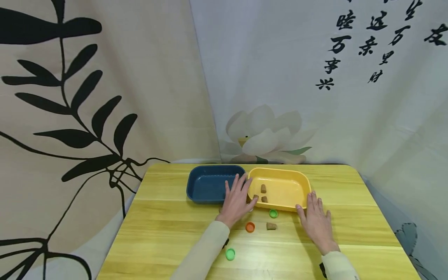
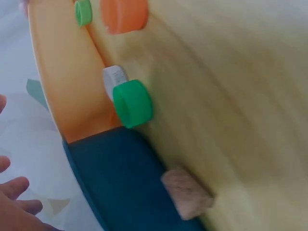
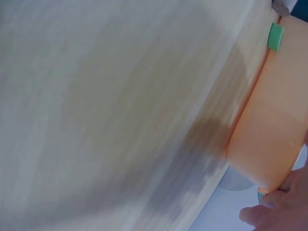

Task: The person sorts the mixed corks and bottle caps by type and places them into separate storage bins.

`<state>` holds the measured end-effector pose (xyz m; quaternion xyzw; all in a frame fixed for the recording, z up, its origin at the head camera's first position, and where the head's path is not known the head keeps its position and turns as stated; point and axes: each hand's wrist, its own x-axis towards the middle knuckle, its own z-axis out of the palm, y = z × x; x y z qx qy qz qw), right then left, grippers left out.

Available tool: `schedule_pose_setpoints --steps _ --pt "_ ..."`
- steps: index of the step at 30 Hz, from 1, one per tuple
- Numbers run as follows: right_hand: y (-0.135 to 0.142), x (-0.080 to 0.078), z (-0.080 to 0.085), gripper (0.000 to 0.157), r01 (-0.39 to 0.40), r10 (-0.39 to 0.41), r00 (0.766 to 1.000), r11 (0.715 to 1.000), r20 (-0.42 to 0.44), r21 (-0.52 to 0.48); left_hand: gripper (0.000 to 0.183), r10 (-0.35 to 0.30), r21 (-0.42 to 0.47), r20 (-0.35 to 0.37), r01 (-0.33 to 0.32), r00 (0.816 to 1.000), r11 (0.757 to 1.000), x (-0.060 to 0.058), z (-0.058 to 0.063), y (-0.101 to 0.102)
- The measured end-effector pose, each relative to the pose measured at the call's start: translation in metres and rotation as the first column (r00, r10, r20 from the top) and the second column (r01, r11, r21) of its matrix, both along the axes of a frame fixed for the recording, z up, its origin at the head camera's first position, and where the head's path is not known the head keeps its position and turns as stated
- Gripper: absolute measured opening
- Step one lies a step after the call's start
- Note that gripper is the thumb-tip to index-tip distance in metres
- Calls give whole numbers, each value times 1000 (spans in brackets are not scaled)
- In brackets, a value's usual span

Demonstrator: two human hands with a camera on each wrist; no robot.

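Observation:
My left hand (image 1: 236, 202) reaches over the spot where the blue tray (image 1: 210, 190) and the yellow tray (image 1: 290, 190) meet, fingers spread and straight. Its thumb is by the yellow tray's near left corner. At that tray's right end is my right hand (image 1: 317, 225), fingers extended along the rim; in the right wrist view its fingers (image 3: 262, 215) are by the tray's end. Several brown cork pieces (image 1: 263, 188) lie inside the yellow tray. Part of the blue tray's right side is hidden behind my left hand.
On the wooden table (image 1: 157, 241), before the trays, lie an orange cap (image 1: 250, 227), a green cap (image 1: 273, 213), a lighter green cap (image 1: 230, 254) and a cork piece (image 1: 271, 226). The left wrist view shows another cork piece (image 2: 187, 192) and a white cap (image 2: 113, 79).

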<state>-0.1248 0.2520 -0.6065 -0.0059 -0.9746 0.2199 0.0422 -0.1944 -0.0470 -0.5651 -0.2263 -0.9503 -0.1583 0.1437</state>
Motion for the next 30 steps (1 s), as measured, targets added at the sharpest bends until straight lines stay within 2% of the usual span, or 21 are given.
schedule_pose_setpoints --steps 5,10,14,19,24,30 --pt "0 1 -1 81 4 -5 1000 1000 -11 -4 74 1 49 11 -2 1000 999 12 -6 -14" --pt "0 2 0 81 2 -2 1000 1000 -9 -23 76 2 52 12 -3 1000 999 16 -8 -36" --pt "0 2 2 80 4 -4 1000 1000 2 -30 79 42 59 20 -43 999 997 11 -8 -61" --pt "1 1 4 81 4 -4 1000 999 11 -31 84 137 73 29 -139 990 988 0 -8 -99" --pt "0 0 2 81 6 -6 1000 1000 0 -24 89 239 98 97 -248 966 964 -9 -12 -138" --pt "-1 0 2 81 -1 1 1000 999 4 -32 99 344 108 255 -380 904 919 -14 -26 -172"
